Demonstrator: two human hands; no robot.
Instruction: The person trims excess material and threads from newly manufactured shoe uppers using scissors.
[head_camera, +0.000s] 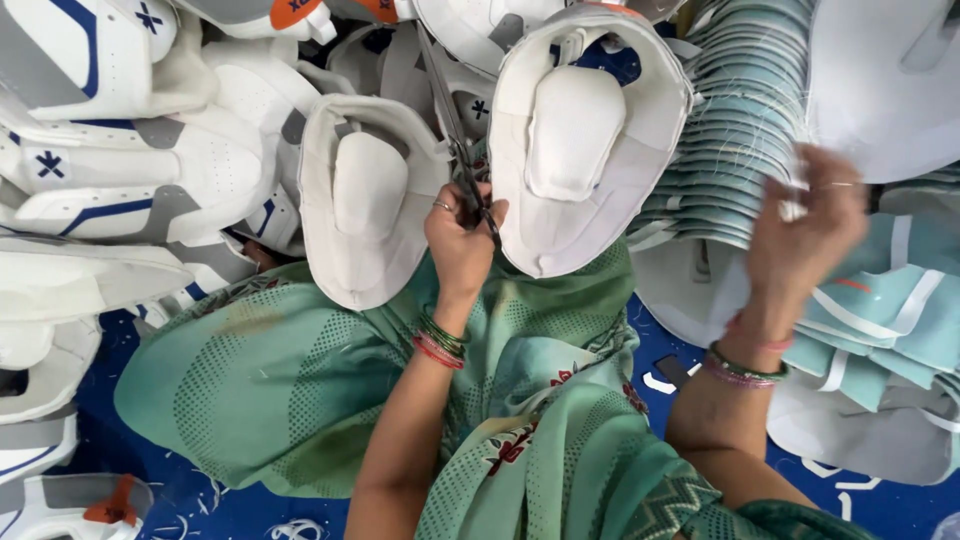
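White shoe uppers (575, 140) fill the upper frame; left hand (462, 240) grips scissors (460, 150), blurred right hand (805, 225) pinches loose threads (790, 185) at right.

My right hand (805, 215) is blurring, so I cannot tell what its fingers are pinching. My left hand (460, 235) is hiding the scissors' (455, 130) handles. The picture's edge is cutting off the white shoe pieces (90, 60) at left.

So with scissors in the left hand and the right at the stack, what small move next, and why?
Probably lift one pale teal shoe piece off the stack: the right hand is already on its edge among loose threads, while the left hand holds the dark metal scissors.
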